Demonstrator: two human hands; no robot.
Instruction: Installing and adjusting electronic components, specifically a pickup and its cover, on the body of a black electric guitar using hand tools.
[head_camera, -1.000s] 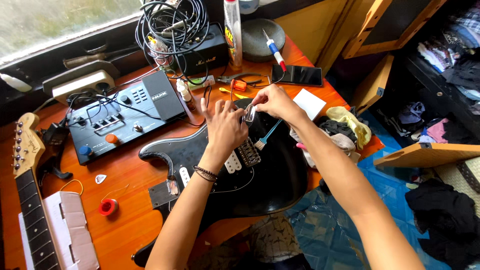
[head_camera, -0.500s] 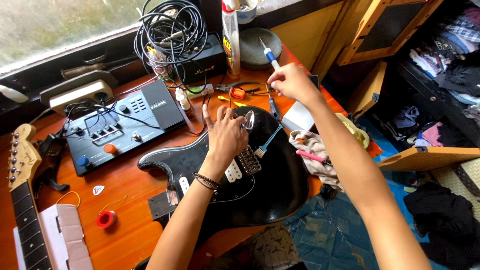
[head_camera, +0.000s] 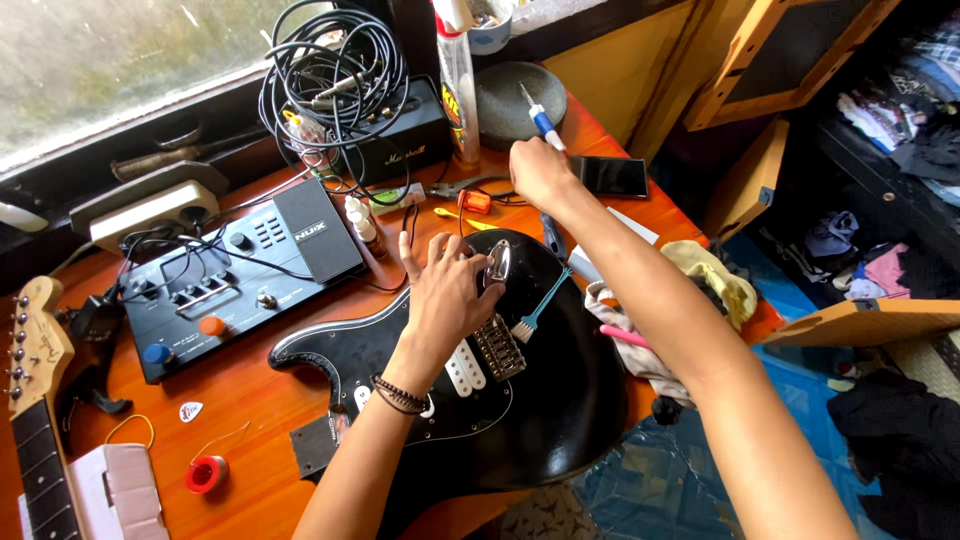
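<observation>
Head view: left hand flat on black guitar body (grip apart), right hand clamped around blue-white screwdriver.

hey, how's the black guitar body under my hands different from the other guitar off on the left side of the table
The black guitar body lies in the middle of the table and shows no neck; the other guitar at the left edge shows only its pale headstock and dark fretboard. The left hand rests on the black body, near its bridge; no hand touches the other guitar. The right hand holds a screwdriver beyond the body. Both guitars lie flat on the orange wooden table.
</observation>
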